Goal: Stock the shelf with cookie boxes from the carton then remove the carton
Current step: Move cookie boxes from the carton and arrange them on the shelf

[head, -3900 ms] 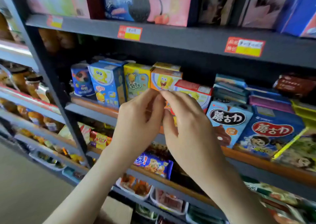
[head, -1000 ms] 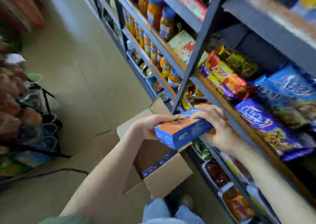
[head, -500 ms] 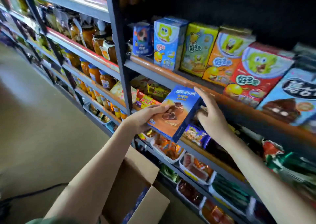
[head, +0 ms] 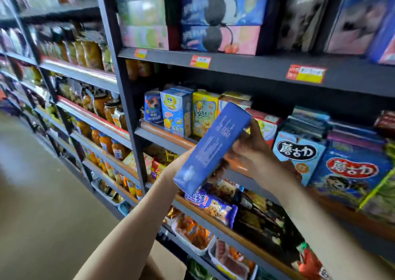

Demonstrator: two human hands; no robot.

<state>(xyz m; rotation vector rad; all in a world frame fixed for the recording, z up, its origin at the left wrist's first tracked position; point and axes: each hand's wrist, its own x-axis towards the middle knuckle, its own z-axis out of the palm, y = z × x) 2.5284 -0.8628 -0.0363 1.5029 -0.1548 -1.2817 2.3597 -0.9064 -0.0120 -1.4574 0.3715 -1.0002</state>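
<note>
Head view: blue cookie box (head: 211, 149) is held in the air in front of the middle shelf (head: 168, 137), not yet set down. Its long axis is tilted, low end down-left, top end up-right and pointing at the row of standing boxes (head: 204, 113). The printed back face is toward the camera. Right hand (head: 254, 149) is curled round the upper end and is nearer the shelf. Left hand (head: 180, 162) meets the low end, but its fingers are behind the box, so its grip can't be read. The top end overlaps the row just left of the red box (head: 266, 124), and any free slot behind it is hidden. The shelf's front rail sits below the box and the upper shelf edge (head: 245, 65) well above. The brown patch at the bottom is probably the carton (head: 168, 264).
</note>
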